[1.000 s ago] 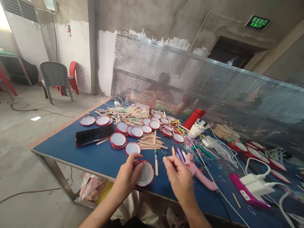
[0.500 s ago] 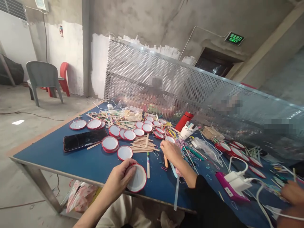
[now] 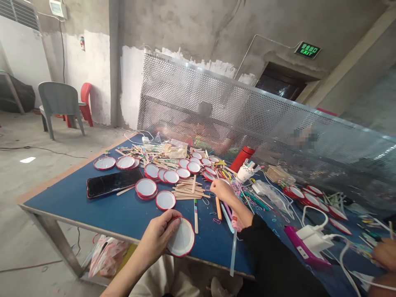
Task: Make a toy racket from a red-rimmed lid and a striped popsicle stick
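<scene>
My left hand (image 3: 159,235) grips a round white lid with a red rim (image 3: 183,242) at the near edge of the blue table (image 3: 77,202), fingers curled over the rim. My right hand (image 3: 385,252) lies far right among cables and is cut off by the frame edge, so its fingers are unclear. A co-worker's hand (image 3: 221,189) on a black sleeve (image 3: 272,264) reaches across to the pile of wooden craft sticks (image 3: 185,190). Loose coloured sticks and a clear glue stick (image 3: 233,255) lie beside that arm.
Several more red-rimmed lids (image 3: 146,187) and a black phone (image 3: 113,182) lie to the left. Farther back are a red bottle (image 3: 243,158) and a white cup (image 3: 246,171). A white adapter (image 3: 314,237) with cables sits right. A perforated metal screen (image 3: 247,115) closes the far side. Chairs (image 3: 58,103) stand back left.
My right hand left the middle of the table and went to the far right. A black-sleeved arm came in and reached the stick pile. My left hand kept its hold on the lid.
</scene>
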`<move>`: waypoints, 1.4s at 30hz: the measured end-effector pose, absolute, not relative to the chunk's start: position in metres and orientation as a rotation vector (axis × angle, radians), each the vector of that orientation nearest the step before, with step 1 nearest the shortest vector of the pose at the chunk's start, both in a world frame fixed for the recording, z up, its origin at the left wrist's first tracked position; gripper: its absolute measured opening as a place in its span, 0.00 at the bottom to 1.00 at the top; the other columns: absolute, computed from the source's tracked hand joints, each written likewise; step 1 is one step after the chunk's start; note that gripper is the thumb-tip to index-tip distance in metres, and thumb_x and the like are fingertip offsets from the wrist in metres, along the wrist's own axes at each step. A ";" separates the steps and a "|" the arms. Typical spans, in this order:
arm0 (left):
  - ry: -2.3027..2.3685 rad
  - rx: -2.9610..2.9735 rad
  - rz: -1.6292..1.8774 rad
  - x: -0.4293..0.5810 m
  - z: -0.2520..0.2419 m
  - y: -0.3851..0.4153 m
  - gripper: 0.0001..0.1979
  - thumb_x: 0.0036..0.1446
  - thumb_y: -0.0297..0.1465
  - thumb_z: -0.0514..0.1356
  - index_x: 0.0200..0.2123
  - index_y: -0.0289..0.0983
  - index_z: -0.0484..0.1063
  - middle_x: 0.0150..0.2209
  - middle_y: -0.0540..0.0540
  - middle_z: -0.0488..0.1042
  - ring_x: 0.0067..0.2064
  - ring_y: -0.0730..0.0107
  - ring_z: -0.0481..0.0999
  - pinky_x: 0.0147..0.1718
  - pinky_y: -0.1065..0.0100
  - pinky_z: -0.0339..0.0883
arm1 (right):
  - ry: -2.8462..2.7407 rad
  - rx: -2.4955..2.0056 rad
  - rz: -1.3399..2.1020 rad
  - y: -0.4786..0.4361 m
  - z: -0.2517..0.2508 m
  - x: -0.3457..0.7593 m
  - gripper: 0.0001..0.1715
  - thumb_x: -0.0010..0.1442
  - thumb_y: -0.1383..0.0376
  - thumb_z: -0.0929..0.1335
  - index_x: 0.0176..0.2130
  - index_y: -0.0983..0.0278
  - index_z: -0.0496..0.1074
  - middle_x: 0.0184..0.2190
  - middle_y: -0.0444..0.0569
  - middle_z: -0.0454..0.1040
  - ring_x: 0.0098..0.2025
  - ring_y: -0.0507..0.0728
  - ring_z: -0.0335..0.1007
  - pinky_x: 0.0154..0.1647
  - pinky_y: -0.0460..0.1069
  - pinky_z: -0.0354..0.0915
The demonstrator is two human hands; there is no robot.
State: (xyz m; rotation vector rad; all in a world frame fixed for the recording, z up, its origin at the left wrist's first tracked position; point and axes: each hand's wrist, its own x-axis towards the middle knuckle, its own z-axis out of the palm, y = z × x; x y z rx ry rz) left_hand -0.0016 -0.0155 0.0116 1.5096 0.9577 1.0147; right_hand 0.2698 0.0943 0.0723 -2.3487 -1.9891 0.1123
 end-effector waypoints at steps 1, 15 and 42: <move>0.948 1.493 1.005 -0.002 0.011 -0.015 0.14 0.64 0.44 0.58 0.38 0.40 0.77 0.22 0.54 0.69 0.21 0.72 0.66 0.17 0.75 0.58 | -1.971 -2.306 0.078 0.089 0.076 0.273 0.13 0.70 0.59 0.70 0.49 0.64 0.75 0.47 0.50 0.78 0.44 0.57 0.77 0.45 0.54 0.75; 0.626 1.223 0.850 -0.014 0.022 -0.018 0.28 0.58 0.54 0.65 0.48 0.40 0.63 0.26 0.59 0.68 0.17 0.82 0.62 0.12 0.81 0.57 | -2.134 -1.183 -0.160 -0.018 0.049 0.177 0.10 0.65 0.71 0.62 0.34 0.59 0.68 0.30 0.44 0.73 0.31 0.53 0.72 0.32 0.45 0.65; 0.599 1.247 0.777 -0.013 0.020 -0.018 0.26 0.56 0.54 0.67 0.38 0.39 0.63 0.24 0.58 0.68 0.15 0.83 0.64 0.11 0.80 0.59 | -1.196 -1.122 1.217 -0.026 0.044 0.159 0.18 0.61 0.50 0.70 0.31 0.59 0.67 0.17 0.36 0.65 0.15 0.48 0.52 0.17 0.44 0.52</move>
